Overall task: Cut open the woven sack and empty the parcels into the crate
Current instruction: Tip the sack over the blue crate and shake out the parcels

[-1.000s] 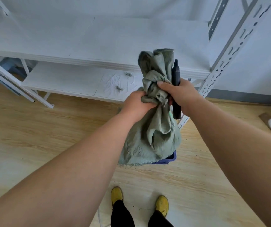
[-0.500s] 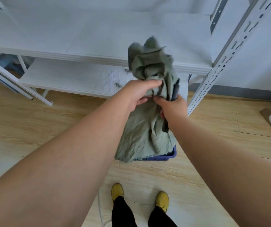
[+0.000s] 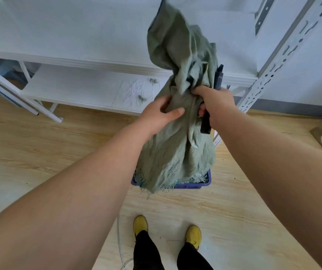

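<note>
Both hands hold sack [image 3: 175, 152] over crate [image 3: 205, 183], left hand [image 3: 160, 112] pinching its cloth, right hand [image 3: 214, 102] gripping bunched cloth plus dark cutter [image 3: 218, 78].

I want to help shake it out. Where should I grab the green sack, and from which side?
Probably grab the bunched neck of the woven sack from the left, just under the left hand. The cloth there is gathered narrow enough to wrap fingers round. The right hand also holds a dark cutter on that side, so keep away from it. The frayed open end hangs over the blue crate.
</note>
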{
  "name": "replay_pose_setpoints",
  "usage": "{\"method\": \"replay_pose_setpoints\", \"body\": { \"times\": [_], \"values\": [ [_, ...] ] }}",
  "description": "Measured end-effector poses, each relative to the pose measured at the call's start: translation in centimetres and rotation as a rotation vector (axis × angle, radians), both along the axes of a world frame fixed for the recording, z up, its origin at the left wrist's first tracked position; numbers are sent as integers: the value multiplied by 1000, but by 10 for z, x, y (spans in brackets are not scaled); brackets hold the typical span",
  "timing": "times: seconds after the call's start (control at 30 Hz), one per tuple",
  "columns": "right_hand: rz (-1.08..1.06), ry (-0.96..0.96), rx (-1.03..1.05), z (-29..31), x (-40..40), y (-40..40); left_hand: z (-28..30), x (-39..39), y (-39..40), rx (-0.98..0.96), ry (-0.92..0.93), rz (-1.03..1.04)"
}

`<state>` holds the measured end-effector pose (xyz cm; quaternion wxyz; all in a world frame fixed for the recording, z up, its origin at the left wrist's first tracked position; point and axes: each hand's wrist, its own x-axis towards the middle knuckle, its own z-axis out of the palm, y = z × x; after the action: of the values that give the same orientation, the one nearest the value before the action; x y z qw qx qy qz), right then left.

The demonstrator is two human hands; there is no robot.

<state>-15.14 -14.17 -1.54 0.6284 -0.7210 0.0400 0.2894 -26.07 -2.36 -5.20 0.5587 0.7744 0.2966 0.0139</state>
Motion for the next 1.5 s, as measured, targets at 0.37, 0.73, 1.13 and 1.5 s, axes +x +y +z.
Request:
{"method": "replay_pose_setpoints", "body": {
  "times": [0.37,0.73,1.13,1.5],
  "values": [
    [193,174,35,25,-9,21,-15,-12,-21,46,-68,143],
    [194,-210,159,17,-24,10,11,9,6,-200,-125,575],
    [92,-271,-9,-10,-19,8,34,39,10,-324,-258,429],
    [69,-319,70,-4,-16,14,40,36,9,-271,-354,409]
  ]
}}
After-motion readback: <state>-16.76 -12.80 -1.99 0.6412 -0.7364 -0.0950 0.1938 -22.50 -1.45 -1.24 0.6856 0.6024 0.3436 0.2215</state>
